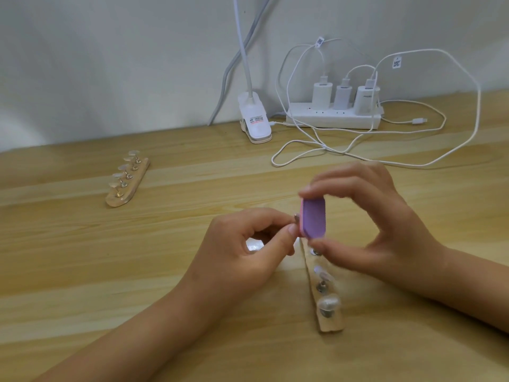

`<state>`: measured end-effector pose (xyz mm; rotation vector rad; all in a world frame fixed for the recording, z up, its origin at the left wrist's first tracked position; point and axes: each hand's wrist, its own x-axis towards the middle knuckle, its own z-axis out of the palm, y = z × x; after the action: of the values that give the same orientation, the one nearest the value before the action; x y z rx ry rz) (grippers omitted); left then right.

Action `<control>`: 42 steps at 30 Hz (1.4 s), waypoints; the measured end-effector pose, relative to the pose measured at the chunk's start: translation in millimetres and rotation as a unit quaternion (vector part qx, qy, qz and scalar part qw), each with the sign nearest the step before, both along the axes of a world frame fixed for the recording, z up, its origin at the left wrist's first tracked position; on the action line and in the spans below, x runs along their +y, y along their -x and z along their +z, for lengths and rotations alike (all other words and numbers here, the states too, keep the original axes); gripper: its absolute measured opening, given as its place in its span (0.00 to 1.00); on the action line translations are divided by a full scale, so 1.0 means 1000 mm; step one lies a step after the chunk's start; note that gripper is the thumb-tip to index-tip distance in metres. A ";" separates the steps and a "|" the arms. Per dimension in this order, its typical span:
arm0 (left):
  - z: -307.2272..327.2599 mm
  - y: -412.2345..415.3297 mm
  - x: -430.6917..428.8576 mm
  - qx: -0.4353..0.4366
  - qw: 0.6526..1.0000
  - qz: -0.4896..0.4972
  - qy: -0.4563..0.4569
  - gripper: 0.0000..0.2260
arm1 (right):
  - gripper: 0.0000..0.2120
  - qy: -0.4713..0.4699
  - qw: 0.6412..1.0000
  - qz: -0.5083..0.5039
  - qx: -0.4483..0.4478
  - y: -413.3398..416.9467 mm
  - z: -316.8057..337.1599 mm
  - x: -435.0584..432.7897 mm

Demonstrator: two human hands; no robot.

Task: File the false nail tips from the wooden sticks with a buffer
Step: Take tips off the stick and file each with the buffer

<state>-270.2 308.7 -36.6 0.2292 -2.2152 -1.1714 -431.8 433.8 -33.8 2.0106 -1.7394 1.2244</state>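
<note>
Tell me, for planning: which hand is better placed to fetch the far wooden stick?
Probably left: the left hand, though pinching a metal-stemmed nail tip, lies nearer the far wooden stick; the right hand grips the purple buffer block.

power strip point(333, 117) behind (cabled), bare tabletop point(82, 257) left

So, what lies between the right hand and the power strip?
Head view: loops of white cable on the table, between right hand and power strip.
</note>
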 end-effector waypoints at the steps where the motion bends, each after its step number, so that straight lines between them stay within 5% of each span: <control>1: 0.000 0.000 0.000 -0.005 1.000 0.000 0.003 0.05 | 0.19 -0.001 1.000 0.012 0.018 -0.001 0.000 0.000; 18: 0.005 0.000 0.002 -0.004 0.999 -0.033 0.037 0.06 | 0.18 -0.036 0.998 0.038 -0.047 -0.001 0.003 0.000; 29: 0.007 -0.001 0.002 -0.017 0.998 -0.054 0.020 0.07 | 0.19 -0.030 0.998 0.061 -0.003 -0.003 0.001 0.001; 33: 0.007 -0.001 0.002 -0.023 0.998 -0.057 0.015 0.08 | 0.18 -0.037 0.996 0.049 -0.069 -0.001 0.002 0.000; 42: 0.005 0.000 0.002 -0.020 0.997 -0.074 0.030 0.11 | 0.19 -0.028 0.997 0.065 -0.029 -0.001 0.001 0.000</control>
<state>-270.0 310.5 -31.7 0.0639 -2.3309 -1.1863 -430.5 434.2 -33.1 2.1724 -1.7094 1.3005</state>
